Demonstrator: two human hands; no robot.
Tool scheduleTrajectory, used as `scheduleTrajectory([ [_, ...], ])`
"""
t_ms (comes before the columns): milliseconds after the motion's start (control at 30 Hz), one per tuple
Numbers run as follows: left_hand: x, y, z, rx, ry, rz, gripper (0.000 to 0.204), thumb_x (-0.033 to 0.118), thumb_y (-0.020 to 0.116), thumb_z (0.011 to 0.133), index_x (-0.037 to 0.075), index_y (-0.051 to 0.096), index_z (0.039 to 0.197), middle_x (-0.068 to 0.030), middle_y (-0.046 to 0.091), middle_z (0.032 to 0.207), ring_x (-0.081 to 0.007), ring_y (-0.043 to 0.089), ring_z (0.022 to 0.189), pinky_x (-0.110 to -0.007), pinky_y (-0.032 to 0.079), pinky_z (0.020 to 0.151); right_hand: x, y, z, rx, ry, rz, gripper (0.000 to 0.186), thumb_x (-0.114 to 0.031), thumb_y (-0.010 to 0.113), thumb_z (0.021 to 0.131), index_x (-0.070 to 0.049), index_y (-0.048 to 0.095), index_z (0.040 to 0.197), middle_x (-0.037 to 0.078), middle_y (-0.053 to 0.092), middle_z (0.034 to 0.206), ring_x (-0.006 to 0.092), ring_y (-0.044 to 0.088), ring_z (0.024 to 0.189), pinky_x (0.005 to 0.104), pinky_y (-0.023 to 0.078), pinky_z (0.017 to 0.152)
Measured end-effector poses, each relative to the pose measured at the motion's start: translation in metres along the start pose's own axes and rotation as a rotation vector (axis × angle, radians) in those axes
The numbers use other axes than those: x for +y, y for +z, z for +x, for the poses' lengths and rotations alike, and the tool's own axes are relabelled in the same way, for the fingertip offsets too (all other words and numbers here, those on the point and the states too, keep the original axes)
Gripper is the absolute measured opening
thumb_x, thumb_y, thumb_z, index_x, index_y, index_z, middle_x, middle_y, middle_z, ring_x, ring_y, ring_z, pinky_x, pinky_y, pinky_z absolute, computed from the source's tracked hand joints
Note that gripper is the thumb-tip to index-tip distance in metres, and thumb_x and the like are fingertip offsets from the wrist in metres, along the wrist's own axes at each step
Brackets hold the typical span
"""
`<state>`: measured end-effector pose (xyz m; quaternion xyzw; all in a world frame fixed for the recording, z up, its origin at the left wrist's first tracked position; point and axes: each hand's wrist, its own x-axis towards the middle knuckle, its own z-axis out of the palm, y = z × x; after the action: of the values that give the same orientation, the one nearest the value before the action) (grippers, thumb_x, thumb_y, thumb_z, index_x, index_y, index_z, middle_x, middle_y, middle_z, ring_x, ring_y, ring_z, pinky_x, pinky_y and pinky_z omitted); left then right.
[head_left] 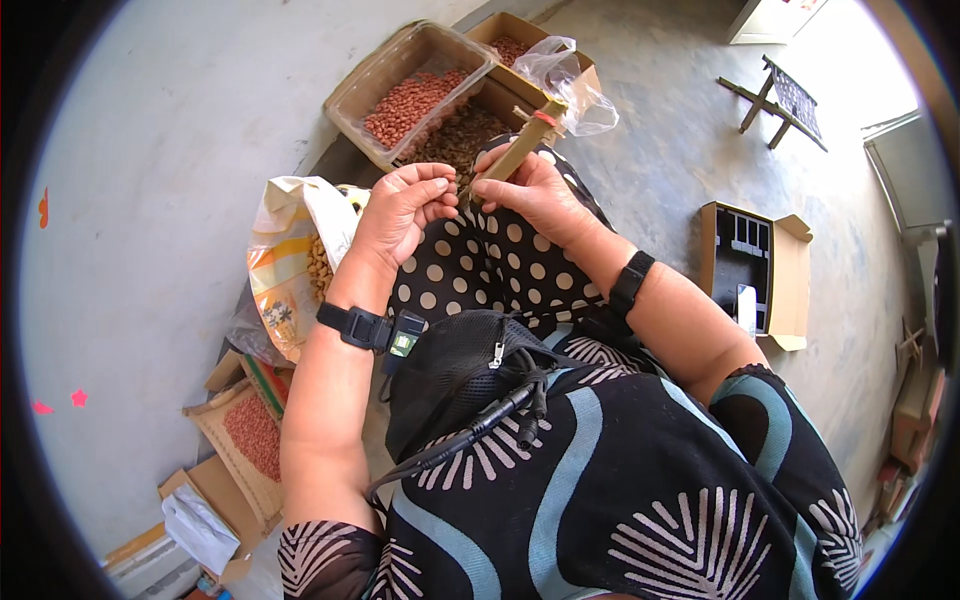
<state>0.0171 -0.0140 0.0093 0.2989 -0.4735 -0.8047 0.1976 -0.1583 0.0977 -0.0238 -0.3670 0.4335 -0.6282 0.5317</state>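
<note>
My right hand (pixel 520 195) grips a flat bamboo piece (pixel 505 160) with a red band near its upper end, held tilted over my lap. My left hand (pixel 415 205) is just left of its lower end, fingers curled and thumb pressed to them; I cannot make out what they hold. Beyond my hands, a clear plastic bin (pixel 354 94) holds red kernels (pixel 410 105), beside a box of brown husks or shells (pixel 455 135). A sack of unshelled peanuts (pixel 280 260) leans by my left forearm.
A cardboard box of kernels (pixel 502 45) has a clear bag (pixel 550 70) beside it. A folding stool (pixel 785 100) stands at upper right, an open box with black insert (pixel 750 250) on the right floor. More kernels (pixel 250 430) and boxes line the wall at lower left.
</note>
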Motion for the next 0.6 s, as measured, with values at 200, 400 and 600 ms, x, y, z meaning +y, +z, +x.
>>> scheduleTrajectory([
  [200, 0.009, 0.023, -0.005, -0.015, 0.027, 0.163, 0.014, 0.002, 0.061, 0.087, -0.002, 0.063, 0.100, -0.0067, 0.066, 0.085, -0.0120, 0.063, 0.072, -0.023, 0.054, 0.063, -0.004, 0.002, 0.000, -0.018, 0.022, -0.056, 0.018, -0.013, 0.071, 0.083, -0.001, 0.065, 0.094, 0.001, 0.064, 0.083, 0.0077, 0.056, 0.071, 0.0211, 0.047, 0.068],
  [400, 0.007, 0.028, -0.007, -0.017, 0.078, 0.319, 0.012, 0.001, 0.061, 0.086, -0.001, 0.063, 0.098, -0.0062, 0.065, 0.085, -0.0105, 0.061, 0.071, -0.022, 0.051, 0.061, -0.005, 0.000, -0.003, -0.009, 0.017, -0.074, 0.018, -0.014, 0.071, 0.083, -0.001, 0.067, 0.094, 0.000, 0.064, 0.080, 0.0073, 0.055, 0.070, 0.0209, 0.046, 0.067],
  [600, 0.007, 0.035, -0.007, -0.004, 0.115, 0.408, 0.016, 0.000, 0.060, 0.086, -0.002, 0.059, 0.102, -0.0063, 0.064, 0.086, -0.0100, 0.060, 0.071, -0.021, 0.051, 0.059, -0.005, -0.002, -0.003, -0.015, 0.010, -0.058, 0.016, -0.013, 0.070, 0.082, -0.001, 0.067, 0.093, 0.001, 0.065, 0.079, 0.0072, 0.055, 0.068, 0.0208, 0.046, 0.066],
])
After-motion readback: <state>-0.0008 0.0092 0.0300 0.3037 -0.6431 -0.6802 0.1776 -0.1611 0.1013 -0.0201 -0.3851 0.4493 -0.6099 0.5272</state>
